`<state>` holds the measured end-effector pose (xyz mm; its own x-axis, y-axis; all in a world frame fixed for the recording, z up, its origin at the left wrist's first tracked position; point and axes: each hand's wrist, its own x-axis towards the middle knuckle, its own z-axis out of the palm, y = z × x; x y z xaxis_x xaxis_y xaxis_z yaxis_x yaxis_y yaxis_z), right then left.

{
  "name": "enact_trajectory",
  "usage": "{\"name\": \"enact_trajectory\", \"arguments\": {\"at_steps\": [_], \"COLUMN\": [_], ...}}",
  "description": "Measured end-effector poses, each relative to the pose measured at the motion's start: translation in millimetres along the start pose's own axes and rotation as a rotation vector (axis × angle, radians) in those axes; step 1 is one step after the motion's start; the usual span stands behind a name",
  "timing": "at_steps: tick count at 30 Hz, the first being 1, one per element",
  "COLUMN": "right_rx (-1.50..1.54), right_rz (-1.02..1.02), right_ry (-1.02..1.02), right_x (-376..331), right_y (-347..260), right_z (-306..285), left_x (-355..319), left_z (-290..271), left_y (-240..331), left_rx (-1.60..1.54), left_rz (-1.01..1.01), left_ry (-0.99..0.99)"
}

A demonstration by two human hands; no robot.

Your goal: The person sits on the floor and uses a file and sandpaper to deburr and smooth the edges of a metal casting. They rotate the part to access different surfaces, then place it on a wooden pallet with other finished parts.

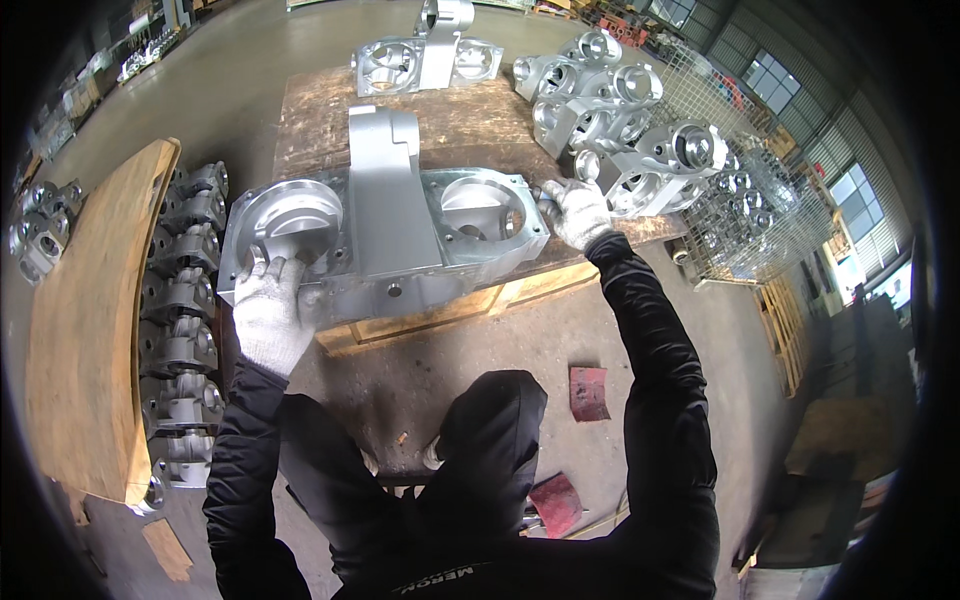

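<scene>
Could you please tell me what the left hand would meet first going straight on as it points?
Straight on, the left hand, at the near edge of the large grey casting, would probably meet the inside of that casting's left round opening, though depth is unclear.

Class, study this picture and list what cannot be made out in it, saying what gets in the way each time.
All in the head view:
- Left hand: its palm side, hidden by its own back.
- Right hand: whether it holds anything; too small to tell.
- Near casting: its underside, hidden by its own body.
- Far casting: its top, cut off by the upper edge.
- Parts in the wire cage: too small, behind mesh.
</scene>
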<state>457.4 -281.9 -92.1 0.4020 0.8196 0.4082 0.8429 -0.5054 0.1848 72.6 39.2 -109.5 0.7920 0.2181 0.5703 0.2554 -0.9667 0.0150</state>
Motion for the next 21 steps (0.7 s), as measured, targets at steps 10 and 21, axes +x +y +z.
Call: {"name": "enact_trajectory", "arguments": {"at_steps": [10,21], "right_rx": [0.007,0.073], "right_rz": [-0.044,0.468], "right_ry": [0.069,0.277], "right_x": [-78.5,-90.1], "right_y": [-30.0,-101.8], "right_z": [-40.9,-11.6], "left_x": [2.8,8.5], "left_z": [1.3,-0.8], "left_y": [0.8,-0.7], "left_rx": [-0.059,-0.066], "left_rz": [-0.015,-0.03], "left_ry": [0.035,-0.003]}}
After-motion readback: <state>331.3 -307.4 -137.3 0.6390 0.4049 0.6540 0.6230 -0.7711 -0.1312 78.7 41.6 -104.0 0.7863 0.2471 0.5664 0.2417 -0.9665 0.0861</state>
